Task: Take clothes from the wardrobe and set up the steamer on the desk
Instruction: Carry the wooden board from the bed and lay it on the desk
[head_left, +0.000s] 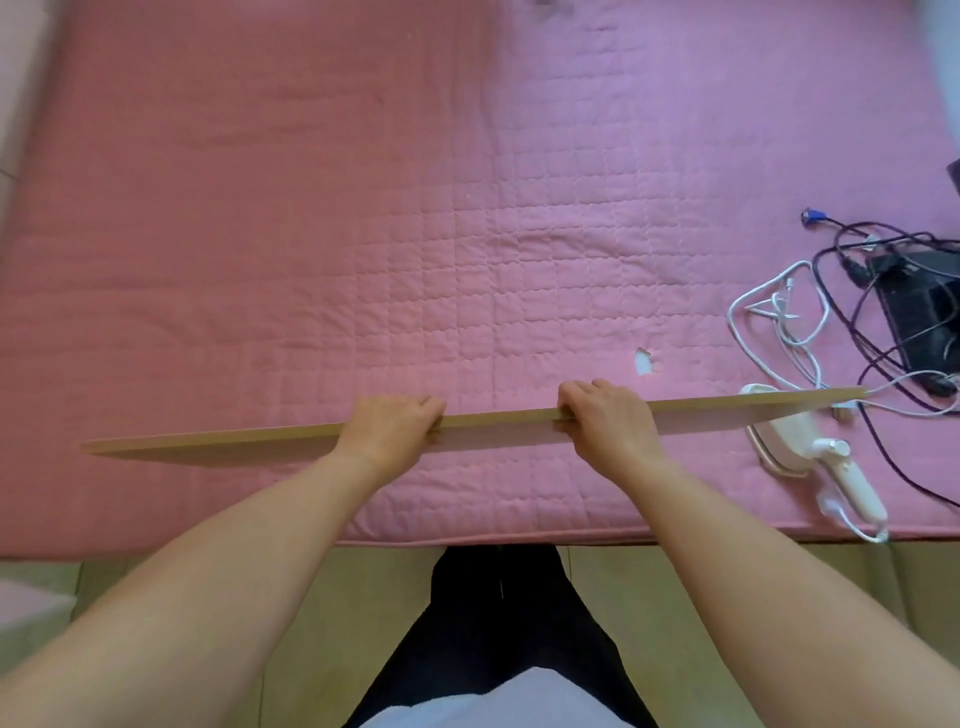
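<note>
Pink quilted bed (311, 234): both hands, left hand (392, 428) and right hand (605, 423), fingers curled around a thin wooden board (498, 418) held edge-on; white handheld steamer (810, 457) lies nearby among cables (789, 312), setup apparently unfinished, no clothes visible.

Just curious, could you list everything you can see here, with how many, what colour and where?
Quilted cover: one, pink, spread over the whole bed.
Board: one, tan, long and thin, held edge-on above the cover's near side.
Steamer: one, white, lying on the cover at the right, partly behind the board's end.
White cable: one loose tangle, right side of the cover.
Dark cables: several, tangled at the right, one with a blue plug.
Black device: one, at the right edge under the cables.
Floor: greenish tan, in front of the bed.
Left hand: bare, fingers closed on the board.
Right hand: bare, fingers closed on the board.
Legs: dark trousers, bottom centre.
</note>
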